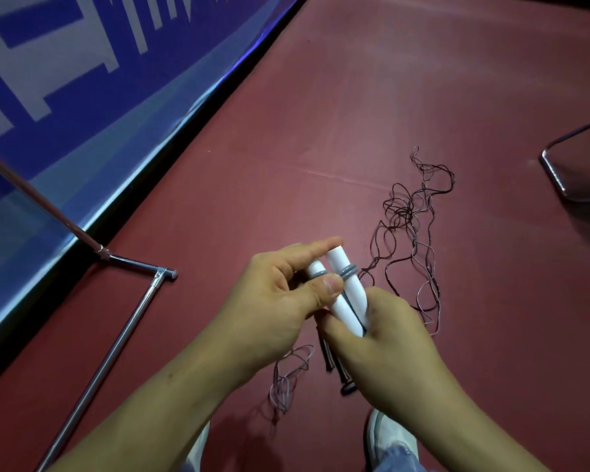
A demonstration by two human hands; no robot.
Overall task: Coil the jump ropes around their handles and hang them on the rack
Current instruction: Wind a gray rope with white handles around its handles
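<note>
Two white jump rope handles point(346, 287) with grey rings are pressed side by side, pointing up and away. My left hand point(280, 298) pinches their upper part between thumb and fingers. My right hand point(389, 338) grips their lower ends. A thin dark rope point(413, 233) trails from the handles and lies in a loose tangle on the red floor to the right. More thin rope point(286, 379) loops on the floor below my hands, beside dark handle ends point(338, 373).
The metal rack's base bars point(123, 335) and slanted pole point(38, 199) stand at the left, by a blue and white banner point(82, 80). A chair's metal leg point(559, 178) curves in at the right. My shoes point(389, 434) show at the bottom.
</note>
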